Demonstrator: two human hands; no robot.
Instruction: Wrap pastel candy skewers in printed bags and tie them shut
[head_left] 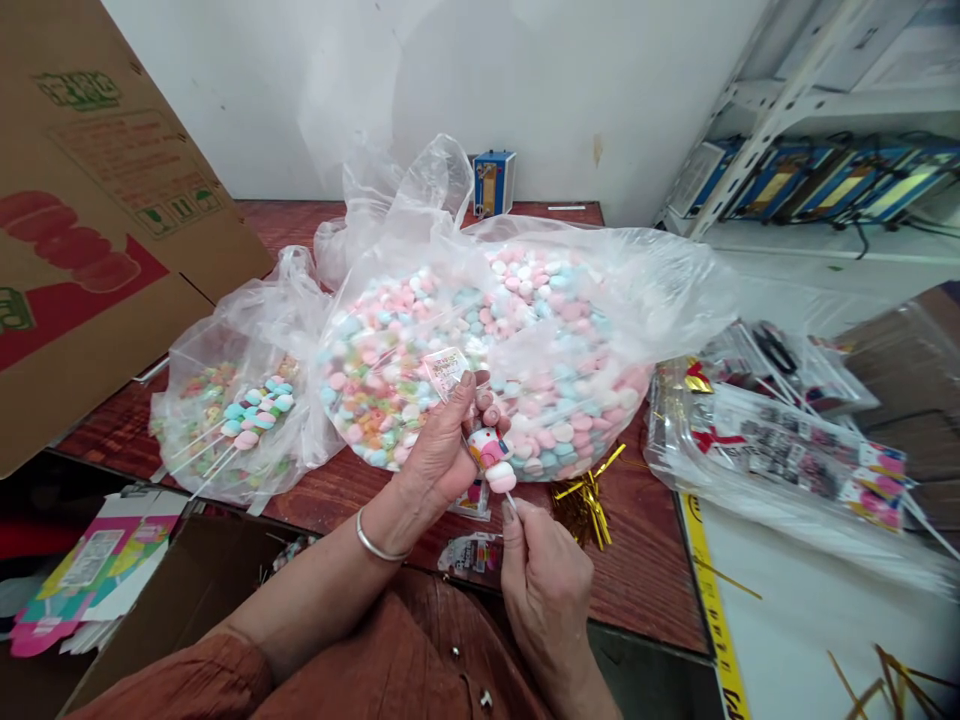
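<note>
My left hand (439,445) is closed around a small clear printed bag (487,447), whose top end sticks up beyond the fingertips. From the bag's lower opening shows a marshmallow skewer (501,480) with pink and white pieces. My right hand (546,565) pinches the thin white stick just below them. Right behind my hands, large clear plastic bags (570,350) hold many pastel marshmallows. Gold twist ties (589,500) lie to the right of my hands. Another small printed bag (471,553) lies at the table's front edge.
Several finished-looking skewers (257,410) rest on a plastic bag at left. A large carton (112,220) stands behind them, and an open box (172,590) sits below. Packed pouches (787,440) lie at right. A blue device (493,183) stands against the wall.
</note>
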